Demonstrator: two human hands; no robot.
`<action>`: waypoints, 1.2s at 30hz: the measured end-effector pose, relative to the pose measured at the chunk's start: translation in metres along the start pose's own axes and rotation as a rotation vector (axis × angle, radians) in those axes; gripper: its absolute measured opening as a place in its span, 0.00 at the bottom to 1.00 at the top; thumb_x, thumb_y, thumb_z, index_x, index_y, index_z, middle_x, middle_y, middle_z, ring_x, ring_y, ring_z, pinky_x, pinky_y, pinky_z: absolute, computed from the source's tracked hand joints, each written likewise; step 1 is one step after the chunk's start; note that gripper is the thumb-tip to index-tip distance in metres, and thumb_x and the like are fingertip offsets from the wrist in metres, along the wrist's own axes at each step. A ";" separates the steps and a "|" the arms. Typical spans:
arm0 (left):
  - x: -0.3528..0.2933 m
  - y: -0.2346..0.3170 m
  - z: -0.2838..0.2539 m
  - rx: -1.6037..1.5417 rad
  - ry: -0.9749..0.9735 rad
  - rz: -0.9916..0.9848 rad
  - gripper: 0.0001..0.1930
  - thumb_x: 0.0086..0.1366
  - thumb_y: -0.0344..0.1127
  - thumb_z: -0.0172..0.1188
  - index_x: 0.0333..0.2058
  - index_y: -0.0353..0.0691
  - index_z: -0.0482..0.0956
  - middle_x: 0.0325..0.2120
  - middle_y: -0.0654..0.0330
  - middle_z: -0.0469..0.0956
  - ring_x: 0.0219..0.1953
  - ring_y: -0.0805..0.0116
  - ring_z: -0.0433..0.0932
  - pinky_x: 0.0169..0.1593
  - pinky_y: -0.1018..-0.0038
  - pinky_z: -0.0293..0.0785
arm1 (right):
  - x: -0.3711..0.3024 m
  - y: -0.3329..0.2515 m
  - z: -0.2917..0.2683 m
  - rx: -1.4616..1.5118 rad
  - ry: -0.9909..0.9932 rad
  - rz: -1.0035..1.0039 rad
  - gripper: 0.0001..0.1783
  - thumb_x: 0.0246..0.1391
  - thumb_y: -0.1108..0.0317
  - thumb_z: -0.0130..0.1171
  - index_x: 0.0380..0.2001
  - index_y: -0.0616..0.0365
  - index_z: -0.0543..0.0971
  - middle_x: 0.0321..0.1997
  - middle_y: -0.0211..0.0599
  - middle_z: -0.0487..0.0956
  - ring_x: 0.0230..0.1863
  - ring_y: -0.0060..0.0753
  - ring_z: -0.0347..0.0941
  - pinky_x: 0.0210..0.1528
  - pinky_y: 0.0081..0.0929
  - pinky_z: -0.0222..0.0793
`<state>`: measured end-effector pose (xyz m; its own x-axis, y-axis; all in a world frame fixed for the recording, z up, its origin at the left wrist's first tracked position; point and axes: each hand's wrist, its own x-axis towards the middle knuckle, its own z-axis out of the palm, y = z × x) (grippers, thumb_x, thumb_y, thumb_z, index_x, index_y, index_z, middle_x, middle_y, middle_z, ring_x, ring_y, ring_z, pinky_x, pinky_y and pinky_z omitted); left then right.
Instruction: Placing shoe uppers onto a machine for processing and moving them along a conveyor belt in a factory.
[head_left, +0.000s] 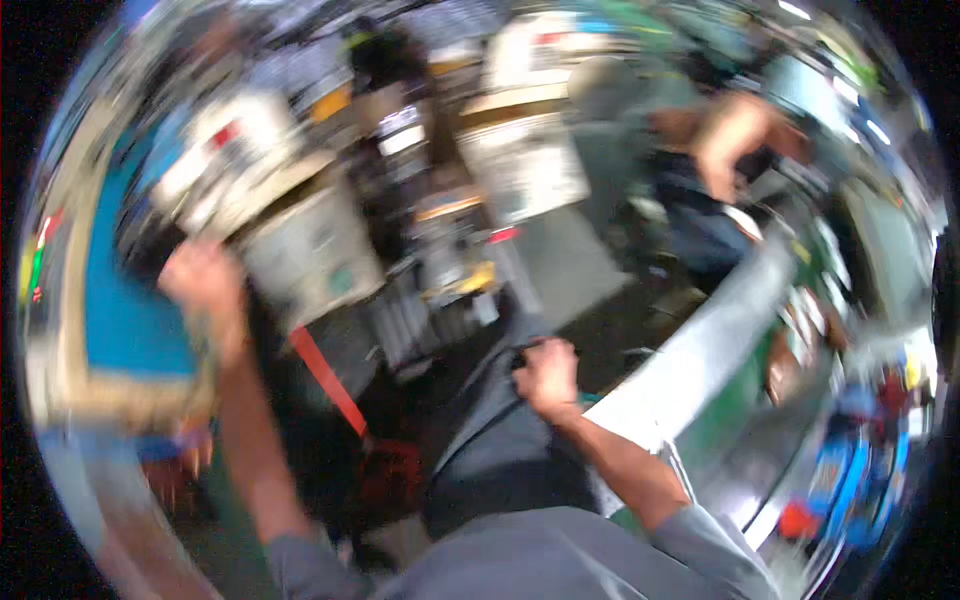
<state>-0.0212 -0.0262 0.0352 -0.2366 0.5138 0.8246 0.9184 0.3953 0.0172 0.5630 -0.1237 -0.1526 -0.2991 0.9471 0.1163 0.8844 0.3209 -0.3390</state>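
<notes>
left hand [205, 285], nine o'clock in view: fingers look curled, blurred; whether grasping anything, cannot tell. nearest things: blue-topped table [130, 320] at that hand's eight, pale boxy machine [310, 250] at its two. right hand [548, 378], just off centre toward five: fingers bent in, by the dark trousers [510, 440]; contact or grip, cannot tell. progress: no workpiece readable at either hand; done versus left, lost in blur.
</notes>
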 end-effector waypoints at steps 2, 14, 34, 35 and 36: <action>-0.018 0.001 0.030 -0.295 -0.098 -0.225 0.13 0.71 0.39 0.60 0.37 0.34 0.85 0.32 0.46 0.83 0.34 0.44 0.80 0.42 0.44 0.73 | -0.010 -0.001 -0.004 0.044 0.008 0.153 0.21 0.46 0.61 0.69 0.45 0.55 0.84 0.61 0.45 0.76 0.64 0.57 0.68 0.63 0.55 0.68; -0.020 0.033 0.036 -0.224 0.179 -0.229 0.14 0.78 0.44 0.57 0.49 0.39 0.80 0.45 0.44 0.75 0.45 0.40 0.76 0.45 0.48 0.73 | -0.033 0.008 -0.032 0.100 0.031 0.168 0.22 0.55 0.56 0.67 0.52 0.51 0.82 0.63 0.43 0.73 0.68 0.56 0.65 0.65 0.55 0.66; -0.011 0.078 -0.008 -0.270 0.380 -0.161 0.25 0.79 0.58 0.47 0.37 0.40 0.76 0.35 0.42 0.68 0.33 0.38 0.72 0.36 0.44 0.69 | -0.034 0.014 -0.031 0.070 0.050 0.192 0.23 0.57 0.55 0.68 0.51 0.55 0.82 0.63 0.47 0.71 0.66 0.55 0.64 0.61 0.54 0.67; -0.010 0.077 -0.007 -0.264 0.392 -0.161 0.25 0.79 0.58 0.47 0.37 0.40 0.76 0.35 0.42 0.68 0.33 0.38 0.72 0.36 0.44 0.69 | -0.035 0.013 -0.030 0.071 0.049 0.190 0.23 0.57 0.55 0.68 0.51 0.55 0.82 0.63 0.47 0.71 0.66 0.55 0.64 0.61 0.54 0.67; -0.010 0.076 -0.007 -0.262 0.393 -0.161 0.25 0.79 0.58 0.47 0.37 0.40 0.76 0.35 0.42 0.68 0.33 0.38 0.72 0.36 0.44 0.69 | -0.035 0.011 -0.030 0.081 0.047 0.192 0.23 0.57 0.55 0.68 0.51 0.55 0.82 0.63 0.47 0.71 0.66 0.56 0.64 0.61 0.54 0.67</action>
<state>0.0528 -0.0065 0.0322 -0.2909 0.1165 0.9496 0.9408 0.2155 0.2618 0.5941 -0.1533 -0.1330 -0.1092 0.9904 0.0848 0.8911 0.1353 -0.4333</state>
